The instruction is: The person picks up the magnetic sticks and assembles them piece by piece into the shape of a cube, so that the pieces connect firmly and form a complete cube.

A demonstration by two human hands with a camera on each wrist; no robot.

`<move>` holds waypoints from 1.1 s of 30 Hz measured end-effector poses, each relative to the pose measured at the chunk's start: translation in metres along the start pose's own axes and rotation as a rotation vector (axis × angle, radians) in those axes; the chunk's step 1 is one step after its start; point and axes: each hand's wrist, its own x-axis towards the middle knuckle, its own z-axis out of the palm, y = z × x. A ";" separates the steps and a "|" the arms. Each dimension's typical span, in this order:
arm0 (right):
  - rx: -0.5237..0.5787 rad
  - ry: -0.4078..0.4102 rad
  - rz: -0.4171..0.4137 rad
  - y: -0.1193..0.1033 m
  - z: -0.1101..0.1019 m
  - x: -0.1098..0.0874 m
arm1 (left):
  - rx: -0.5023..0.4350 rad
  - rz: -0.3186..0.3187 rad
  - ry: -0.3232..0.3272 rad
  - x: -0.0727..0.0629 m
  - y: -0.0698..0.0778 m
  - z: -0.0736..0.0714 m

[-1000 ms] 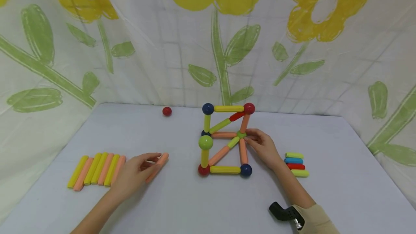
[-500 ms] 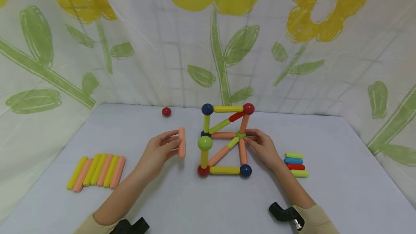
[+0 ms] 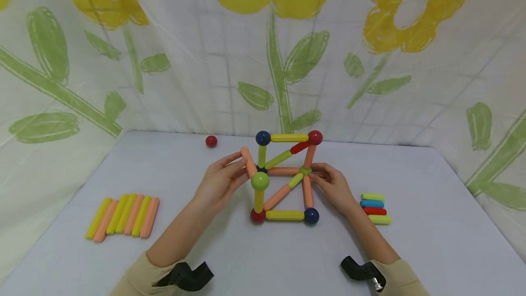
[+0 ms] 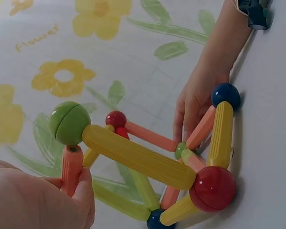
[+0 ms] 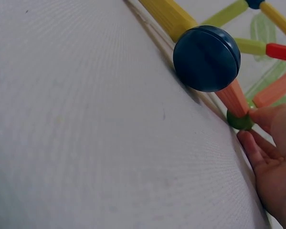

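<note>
While the left grip (image 3: 218,181) pinches an orange stick (image 3: 248,162), the right grip (image 3: 334,188) pinches a green ball (image 3: 305,171).

In the head view, a glossy dark blue ball (image 3: 260,168) is partly hidden behind a light green ball (image 3: 260,181). In their own wrist views, the left hand (image 4: 42,202) and right hand (image 5: 277,176) are cut off; the lower end of an orange cylindrical rod (image 4: 72,167) is covered.
</note>
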 end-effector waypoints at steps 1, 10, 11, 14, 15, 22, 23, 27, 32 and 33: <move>-0.001 0.000 -0.001 0.000 0.000 0.000 | -0.008 -0.006 0.001 0.000 0.000 0.002; 0.005 0.001 -0.003 0.000 -0.001 -0.001 | -0.003 -0.028 -0.023 0.001 0.000 0.011; 0.007 0.001 -0.003 0.000 -0.001 -0.001 | -0.006 -0.031 -0.028 0.002 0.000 0.012; 0.007 0.000 -0.002 0.000 -0.001 -0.001 | -0.019 -0.046 -0.031 0.002 0.000 0.015; 0.005 0.000 -0.001 0.000 -0.001 0.000 | -0.023 -0.048 -0.035 0.002 -0.001 0.015; 0.000 0.003 0.011 0.000 -0.001 0.001 | -0.019 -0.040 -0.065 0.002 0.000 0.019; 0.000 0.001 0.013 0.000 -0.001 0.001 | -0.021 -0.038 -0.066 0.002 0.000 0.020; 0.000 -0.001 0.013 0.000 -0.001 0.001 | -0.025 -0.029 -0.066 0.002 0.001 0.022; 0.010 -0.005 0.006 -0.001 -0.001 0.001 | -0.030 -0.029 -0.060 0.001 0.000 0.022; 0.012 -0.005 0.007 0.000 -0.001 0.000 | -0.029 -0.026 -0.062 0.001 0.000 0.021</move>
